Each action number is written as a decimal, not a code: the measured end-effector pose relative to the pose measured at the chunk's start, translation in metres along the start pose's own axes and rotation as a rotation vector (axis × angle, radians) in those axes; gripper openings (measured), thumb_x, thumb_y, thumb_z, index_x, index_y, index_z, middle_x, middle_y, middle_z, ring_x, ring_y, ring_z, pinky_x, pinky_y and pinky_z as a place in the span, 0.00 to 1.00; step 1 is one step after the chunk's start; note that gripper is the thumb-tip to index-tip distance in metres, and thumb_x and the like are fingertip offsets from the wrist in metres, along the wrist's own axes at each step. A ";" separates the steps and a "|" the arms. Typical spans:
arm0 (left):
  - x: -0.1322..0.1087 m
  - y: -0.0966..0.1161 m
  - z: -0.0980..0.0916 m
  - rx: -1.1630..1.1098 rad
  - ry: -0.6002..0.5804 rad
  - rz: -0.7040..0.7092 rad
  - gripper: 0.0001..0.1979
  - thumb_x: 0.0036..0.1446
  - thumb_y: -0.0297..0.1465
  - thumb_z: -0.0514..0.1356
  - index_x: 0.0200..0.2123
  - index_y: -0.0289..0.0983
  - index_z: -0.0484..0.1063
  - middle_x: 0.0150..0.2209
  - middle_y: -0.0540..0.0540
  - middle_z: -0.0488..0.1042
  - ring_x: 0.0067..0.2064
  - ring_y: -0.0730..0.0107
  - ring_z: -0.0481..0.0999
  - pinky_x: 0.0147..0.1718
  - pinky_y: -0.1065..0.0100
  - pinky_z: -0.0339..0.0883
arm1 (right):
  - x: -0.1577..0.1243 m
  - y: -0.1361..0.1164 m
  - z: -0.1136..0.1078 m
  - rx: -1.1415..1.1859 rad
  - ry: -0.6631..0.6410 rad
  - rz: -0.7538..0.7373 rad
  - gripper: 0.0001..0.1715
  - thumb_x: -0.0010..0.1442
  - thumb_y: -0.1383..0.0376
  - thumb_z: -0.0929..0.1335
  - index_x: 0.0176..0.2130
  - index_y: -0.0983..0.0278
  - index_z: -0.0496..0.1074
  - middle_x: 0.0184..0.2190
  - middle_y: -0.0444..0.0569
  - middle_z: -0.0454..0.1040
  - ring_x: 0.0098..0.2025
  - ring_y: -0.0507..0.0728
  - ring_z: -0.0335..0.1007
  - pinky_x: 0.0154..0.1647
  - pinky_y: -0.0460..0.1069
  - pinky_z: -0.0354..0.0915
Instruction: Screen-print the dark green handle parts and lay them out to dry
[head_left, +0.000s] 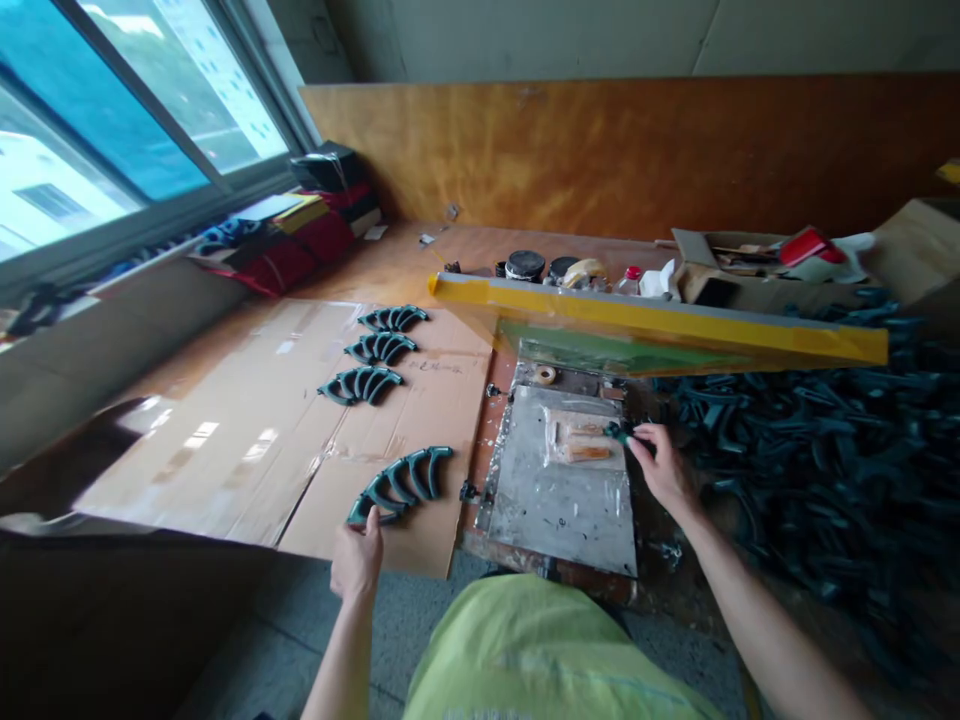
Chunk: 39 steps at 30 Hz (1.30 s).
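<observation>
My left hand [358, 555] is closed on the near end of a dark green curved piece [367, 512], its thumb on top. That piece adjoins a fanned row of similar curved pieces [411, 475] lying on the cardboard [420, 410]. My right hand [660, 462] pinches a small dark green piece [618, 432] at the right edge of a plastic-covered block [559, 432]. This block, with light wooden strips [587, 454] on it, rests on a grey metal plate [559, 510]. The far end of the pinched piece is too small to make out.
Several more fanned groups of green pieces [373, 384] lie farther back on the cardboard. A heap of dark green pieces [787, 460] fills the right side. Behind the plate stands a yellow-edged screen frame [660, 325], with jars [525, 265] and an open carton [795, 285] beyond. A tape roll [545, 375] lies near.
</observation>
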<state>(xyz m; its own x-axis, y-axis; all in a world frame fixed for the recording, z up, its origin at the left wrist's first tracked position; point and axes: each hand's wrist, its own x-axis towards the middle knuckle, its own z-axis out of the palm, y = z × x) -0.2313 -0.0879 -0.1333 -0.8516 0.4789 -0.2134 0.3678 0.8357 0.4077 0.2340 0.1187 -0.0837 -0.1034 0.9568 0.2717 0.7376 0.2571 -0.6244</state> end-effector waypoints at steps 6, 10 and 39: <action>-0.047 0.062 0.027 0.152 0.096 0.105 0.34 0.58 0.55 0.49 0.57 0.37 0.67 0.60 0.33 0.64 0.60 0.42 0.63 0.55 0.49 0.60 | 0.007 -0.033 0.041 -0.055 -0.197 -0.429 0.12 0.65 0.66 0.63 0.45 0.60 0.74 0.41 0.52 0.77 0.45 0.62 0.70 0.49 0.57 0.66; -0.046 0.091 0.043 0.185 0.074 0.027 0.37 0.55 0.57 0.51 0.55 0.34 0.69 0.61 0.31 0.63 0.61 0.36 0.60 0.56 0.43 0.56 | 0.010 -0.034 0.052 -0.146 -0.219 -0.477 0.16 0.65 0.69 0.61 0.47 0.62 0.75 0.43 0.54 0.76 0.47 0.62 0.68 0.50 0.57 0.65; 0.132 0.097 -0.015 -0.005 0.082 0.496 0.35 0.54 0.47 0.57 0.60 0.33 0.63 0.65 0.31 0.59 0.66 0.45 0.57 0.62 0.49 0.51 | 0.014 -0.057 0.063 -0.209 -0.294 -0.475 0.29 0.62 0.66 0.68 0.62 0.58 0.65 0.61 0.52 0.67 0.64 0.62 0.60 0.64 0.64 0.57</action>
<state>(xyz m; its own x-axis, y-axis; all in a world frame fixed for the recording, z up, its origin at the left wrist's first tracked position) -0.3140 0.0527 -0.1087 -0.6009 0.7955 0.0780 0.7345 0.5111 0.4465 0.1480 0.1258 -0.0905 -0.6126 0.7487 0.2533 0.6779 0.6625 -0.3185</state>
